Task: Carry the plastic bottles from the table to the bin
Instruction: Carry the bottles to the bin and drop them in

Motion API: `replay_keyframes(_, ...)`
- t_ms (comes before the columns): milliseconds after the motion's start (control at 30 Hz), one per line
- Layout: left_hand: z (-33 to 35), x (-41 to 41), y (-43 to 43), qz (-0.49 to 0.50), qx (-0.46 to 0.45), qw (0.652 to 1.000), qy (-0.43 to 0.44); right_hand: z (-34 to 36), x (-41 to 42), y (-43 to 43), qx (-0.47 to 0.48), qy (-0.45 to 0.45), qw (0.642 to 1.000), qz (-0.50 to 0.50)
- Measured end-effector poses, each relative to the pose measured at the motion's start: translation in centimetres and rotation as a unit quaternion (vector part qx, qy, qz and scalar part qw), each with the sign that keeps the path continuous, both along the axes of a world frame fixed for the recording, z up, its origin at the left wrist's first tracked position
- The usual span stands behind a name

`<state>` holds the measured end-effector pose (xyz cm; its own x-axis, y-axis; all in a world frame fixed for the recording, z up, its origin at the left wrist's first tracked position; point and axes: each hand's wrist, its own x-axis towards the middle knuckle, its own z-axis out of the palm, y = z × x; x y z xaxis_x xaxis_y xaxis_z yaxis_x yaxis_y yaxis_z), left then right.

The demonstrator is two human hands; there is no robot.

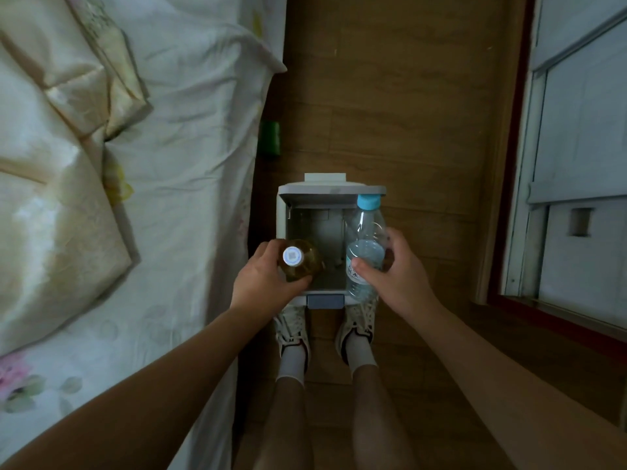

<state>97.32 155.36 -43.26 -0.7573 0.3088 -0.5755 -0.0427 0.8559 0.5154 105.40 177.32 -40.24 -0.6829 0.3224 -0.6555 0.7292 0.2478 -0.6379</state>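
A white bin (282,215) stands on the wooden floor with its lid raised and its inside showing bare. My left hand (263,283) grips an amber-filled plastic bottle (307,262) with a white cap, held upright over the bin's near left corner. My right hand (397,269) holds a clear plastic bottle (366,239) with a light blue cap, lying lengthwise above the bin's right rim, cap pointing away from me. Both bottles are above the opening, not inside it.
A bed (152,130) with white sheets and a cream quilt fills the left side, close to the bin. A green object (270,137) lies at the bed's edge. A window frame (543,164) runs along the right. My feet (325,330) stand just behind the bin's pedal.
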Motion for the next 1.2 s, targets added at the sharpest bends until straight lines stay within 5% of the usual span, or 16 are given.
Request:
replay_keyframes(433, 0.0, 0.8, -2.4, -0.003, -0.037, 0.998, -0.042, -0.5, 1.1, -1.3, 0.03, 0.05, 0.998, -0.034)
replay_keyframes(800, 0.6, 0.9, -7.1, -0.034, -0.089, 0.994, -0.063, -2.7, -0.9, -4.0, 0.012, 0.049, 0.998, 0.048)
replay_keyframes(1200, 3.3, 2.9, -6.5, -0.008, -0.072, 0.995, -0.069, -2.7, 1.4, -3.1, -0.041, -0.117, 0.989, 0.077)
